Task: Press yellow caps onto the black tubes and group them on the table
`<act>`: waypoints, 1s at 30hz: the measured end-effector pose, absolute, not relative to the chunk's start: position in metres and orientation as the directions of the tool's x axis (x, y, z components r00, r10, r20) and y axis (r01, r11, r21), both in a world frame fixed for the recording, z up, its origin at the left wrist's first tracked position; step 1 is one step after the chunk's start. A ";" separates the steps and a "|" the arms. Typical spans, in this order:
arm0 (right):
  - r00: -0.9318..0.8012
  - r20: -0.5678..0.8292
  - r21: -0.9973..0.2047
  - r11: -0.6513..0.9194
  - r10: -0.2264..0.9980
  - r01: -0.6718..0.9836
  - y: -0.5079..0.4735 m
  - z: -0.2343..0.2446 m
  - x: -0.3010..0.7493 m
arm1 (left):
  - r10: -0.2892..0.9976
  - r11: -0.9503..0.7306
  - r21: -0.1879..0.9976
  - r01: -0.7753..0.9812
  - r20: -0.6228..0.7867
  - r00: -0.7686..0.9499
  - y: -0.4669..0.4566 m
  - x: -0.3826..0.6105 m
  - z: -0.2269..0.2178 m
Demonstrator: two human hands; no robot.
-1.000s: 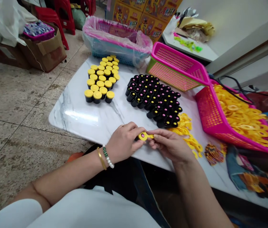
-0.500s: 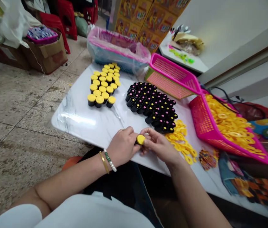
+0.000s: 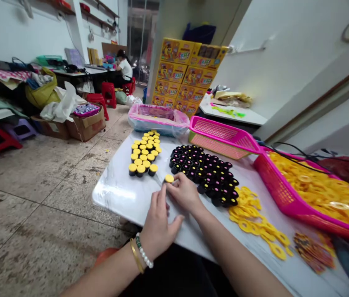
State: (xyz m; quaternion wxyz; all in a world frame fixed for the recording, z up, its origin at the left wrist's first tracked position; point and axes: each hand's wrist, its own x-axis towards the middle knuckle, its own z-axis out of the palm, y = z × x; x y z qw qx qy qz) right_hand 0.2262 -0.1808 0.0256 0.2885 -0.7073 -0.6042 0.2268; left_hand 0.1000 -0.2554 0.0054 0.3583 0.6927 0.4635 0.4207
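The right hand now pinches the yellow-topped black cap alone in its fingers, farther out on the table, near the group of yellow-topped caps. The left hand has let go and lies flat, fingers straight and empty. This cap looks finished.

On the surface, capped pots stand at eleven o'clock, uncapped pots at one o'clock; loose rings lie at three o'clock, before a basket.
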 end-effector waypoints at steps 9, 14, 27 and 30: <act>0.098 0.122 -0.641 0.003 0.988 0.767 -0.168 0.019 0.223 | 0.861 -0.505 0.333 0.796 0.264 0.435 -0.201 0.064 0.034; 0.095 0.142 -0.572 0.003 0.985 0.820 -0.170 0.015 0.219 | 0.815 -0.576 0.048 0.816 0.104 0.570 -0.166 0.072 0.050; 0.101 0.065 -0.301 -0.077 0.993 0.951 -0.165 0.036 0.200 | 0.841 -0.503 -0.100 0.858 0.171 0.513 -0.163 0.083 0.028; 0.055 0.074 -0.270 -0.033 0.996 0.962 -0.190 0.041 0.214 | 0.781 -0.585 -0.066 0.808 0.223 0.584 -0.164 0.079 0.023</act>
